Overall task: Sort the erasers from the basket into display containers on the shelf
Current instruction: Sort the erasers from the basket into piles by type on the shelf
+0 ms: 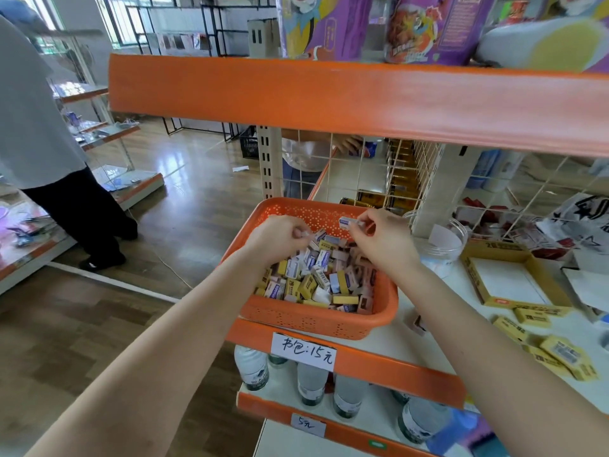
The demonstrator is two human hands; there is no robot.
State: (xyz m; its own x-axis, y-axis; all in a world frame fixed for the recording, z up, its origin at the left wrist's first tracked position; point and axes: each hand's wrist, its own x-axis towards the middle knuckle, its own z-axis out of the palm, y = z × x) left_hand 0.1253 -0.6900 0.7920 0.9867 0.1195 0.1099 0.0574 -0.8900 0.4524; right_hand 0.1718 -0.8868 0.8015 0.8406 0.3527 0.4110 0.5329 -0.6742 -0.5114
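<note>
Both bare forearms reach forward; the left hand [280, 237] pinches a small white piece [305, 233], and the right hand [384, 240], just beside it, pinches an eraser [346, 222].

cam: one view, worn on the head | facing: forward and down, wide-angle | range: orange basket [316, 319] seen close at centre | frame: upper shelf edge [329, 94] cut across top, floor [82, 324] taken in at left

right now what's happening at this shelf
A person is picking erasers out of the orange basket on the shelf. The right hand pinches a blue-and-white eraser above the pile; the left hand pinches a pale eraser beside it. Loose yellow erasers lie by the open yellow display box.
</note>
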